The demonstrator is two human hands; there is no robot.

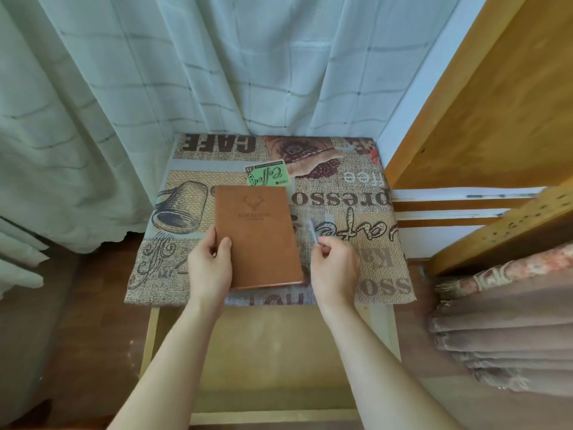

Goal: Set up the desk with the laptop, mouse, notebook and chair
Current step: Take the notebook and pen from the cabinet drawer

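A brown notebook (257, 234) with a stamped deer emblem lies closed on the small desk (356, 193), which is covered by a coffee-print cloth. My left hand (210, 268) grips the notebook's near left edge, thumb on the cover. My right hand (333, 268) is to the right of the notebook and pinches a clear pen (312, 232) that points away from me, blurred. No laptop, mouse or chair is in view.
A pale checked curtain (186, 72) hangs behind and left of the desk. A yellow wooden shelf unit (496, 103) stands close on the right, with folded brown fabric (502, 330) below it. The desk's light wooden frame (148, 336) shows beneath the cloth.
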